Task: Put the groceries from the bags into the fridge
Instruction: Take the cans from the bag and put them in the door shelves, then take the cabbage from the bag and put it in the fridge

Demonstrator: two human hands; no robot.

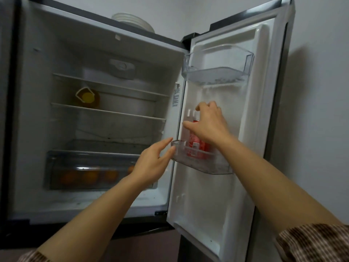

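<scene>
The fridge (37,91) stands open with its door (226,186) swung to the right. In the lower door bin (213,166) stands a red bottle (196,146), with a pale bottle (186,132) just left of it. My right hand (209,125) is curled over the red bottle's top, thumb reaching left, and it hides the neck. My left hand (151,163) has straight fingers whose tips touch the left end of that bin. No grocery bags are in view.
The upper door bin (217,74) holds nothing. A yellow-capped oil bottle (87,97) sits on a middle shelf. Several oranges (88,175) lie in the crisper drawer (90,157). A stack of white plates (132,20) sits on top of the fridge.
</scene>
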